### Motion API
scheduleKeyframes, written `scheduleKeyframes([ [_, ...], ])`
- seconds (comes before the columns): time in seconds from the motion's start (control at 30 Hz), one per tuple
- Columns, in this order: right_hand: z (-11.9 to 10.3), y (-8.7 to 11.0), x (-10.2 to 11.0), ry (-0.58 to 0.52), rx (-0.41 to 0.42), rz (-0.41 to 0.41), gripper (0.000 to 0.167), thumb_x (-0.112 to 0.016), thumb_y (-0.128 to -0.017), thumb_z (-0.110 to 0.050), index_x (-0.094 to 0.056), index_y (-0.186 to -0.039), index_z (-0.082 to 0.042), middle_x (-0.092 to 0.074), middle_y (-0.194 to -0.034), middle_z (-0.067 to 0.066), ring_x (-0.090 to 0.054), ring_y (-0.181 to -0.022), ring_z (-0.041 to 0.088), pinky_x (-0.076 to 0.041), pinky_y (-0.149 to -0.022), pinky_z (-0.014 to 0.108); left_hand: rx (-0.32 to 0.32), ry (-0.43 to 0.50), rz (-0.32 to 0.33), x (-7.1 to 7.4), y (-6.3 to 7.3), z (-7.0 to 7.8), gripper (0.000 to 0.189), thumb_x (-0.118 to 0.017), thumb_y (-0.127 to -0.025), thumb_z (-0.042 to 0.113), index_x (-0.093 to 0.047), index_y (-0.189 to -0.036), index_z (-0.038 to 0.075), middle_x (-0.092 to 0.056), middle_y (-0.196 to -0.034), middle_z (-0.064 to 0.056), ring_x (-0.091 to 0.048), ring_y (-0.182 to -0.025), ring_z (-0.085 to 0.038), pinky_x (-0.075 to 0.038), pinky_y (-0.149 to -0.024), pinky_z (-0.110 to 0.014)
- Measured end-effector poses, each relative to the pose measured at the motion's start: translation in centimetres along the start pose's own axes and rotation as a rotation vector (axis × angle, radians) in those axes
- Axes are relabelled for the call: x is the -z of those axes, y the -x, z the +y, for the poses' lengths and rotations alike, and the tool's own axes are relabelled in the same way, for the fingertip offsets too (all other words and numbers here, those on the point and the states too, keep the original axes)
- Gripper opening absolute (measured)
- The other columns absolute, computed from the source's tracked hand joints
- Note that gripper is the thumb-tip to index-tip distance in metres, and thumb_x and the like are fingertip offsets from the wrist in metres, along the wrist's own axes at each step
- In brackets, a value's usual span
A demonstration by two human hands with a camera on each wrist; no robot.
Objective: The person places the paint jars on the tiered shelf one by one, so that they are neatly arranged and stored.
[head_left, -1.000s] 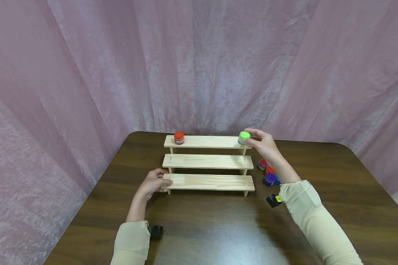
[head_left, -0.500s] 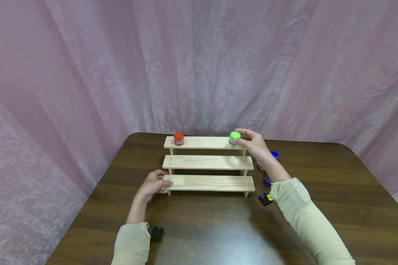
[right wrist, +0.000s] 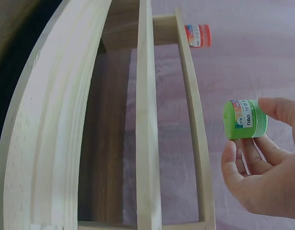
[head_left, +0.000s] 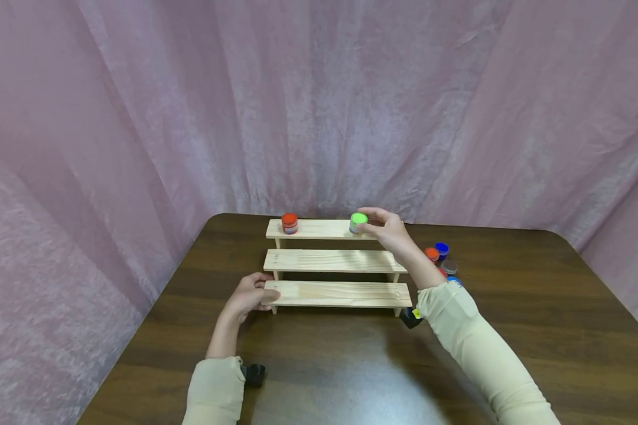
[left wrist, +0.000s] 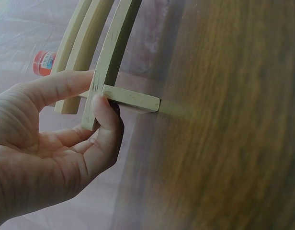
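Over on the far side, the right hand (head_left: pixel 390 233) has its fingers and thumb around a green jar (head_left: pixel 358 220), upright over the top board (head_left: pixel 321 229); from the right wrist it looks just clear of the wood. The left hand (head_left: pixel 248 296), nearer the person, grips the left end of the lowest board (head_left: pixel 340 293) of the stepped wooden stand (head_left: pixel 324 260). What matters here, I'd judge, is the line of that top board: its long axis runs crosswise, from beneath the right hand's grasp toward the left hand's side, where a red jar (head_left: pixel 289 224) stands, forward of the left hand. The green jar sits well apart from that red one, with the right hand far the nearer to it. (Past the right forearm's outer side, more jars (head_left: pixel 449 267) huddle on the table (head_left: pixel 319 366), partly hidden.)
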State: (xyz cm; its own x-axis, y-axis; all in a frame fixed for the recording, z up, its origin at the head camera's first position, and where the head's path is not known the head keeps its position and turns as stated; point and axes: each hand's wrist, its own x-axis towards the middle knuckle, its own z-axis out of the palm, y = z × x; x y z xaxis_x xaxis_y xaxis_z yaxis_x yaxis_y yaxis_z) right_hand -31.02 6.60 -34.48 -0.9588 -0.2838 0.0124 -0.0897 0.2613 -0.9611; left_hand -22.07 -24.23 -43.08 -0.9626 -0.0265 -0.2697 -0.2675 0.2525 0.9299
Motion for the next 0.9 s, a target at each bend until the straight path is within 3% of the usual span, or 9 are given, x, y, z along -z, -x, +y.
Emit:
scheduleKeyframes([
  [0.4, -0.3, -1.2, -1.9, -0.004, 0.005, -0.003, 0.049, -0.064, -0.092, -0.014, -0.051, -0.139, -0.006, -0.056, -0.134, 0.017, -0.054, -0.113, 0.021, -0.051, -0.091, 0.029, 0.005, -0.004, 0.017, -0.1, -0.2, -0.2, 0.051, -0.068, -0.084, 0.002, -0.048, -0.129, -0.009, -0.055, -0.095, -0.011, -0.057, -0.072, -0.014, -0.055, -0.057, -0.020],
  [0.9, -0.6, -2.2, -3.4, 0.017, -0.004, -0.010, 0.049, -0.064, -0.093, -0.015, -0.051, -0.139, -0.006, -0.056, -0.134, 0.018, -0.052, -0.119, 0.028, -0.046, -0.104, 0.047, 0.008, 0.000, 0.019, -0.2, -0.2, 0.0, 0.050, -0.067, -0.084, 0.001, -0.048, -0.128, -0.009, -0.056, -0.092, -0.009, -0.058, -0.071, -0.013, -0.054, -0.056, -0.019],
])
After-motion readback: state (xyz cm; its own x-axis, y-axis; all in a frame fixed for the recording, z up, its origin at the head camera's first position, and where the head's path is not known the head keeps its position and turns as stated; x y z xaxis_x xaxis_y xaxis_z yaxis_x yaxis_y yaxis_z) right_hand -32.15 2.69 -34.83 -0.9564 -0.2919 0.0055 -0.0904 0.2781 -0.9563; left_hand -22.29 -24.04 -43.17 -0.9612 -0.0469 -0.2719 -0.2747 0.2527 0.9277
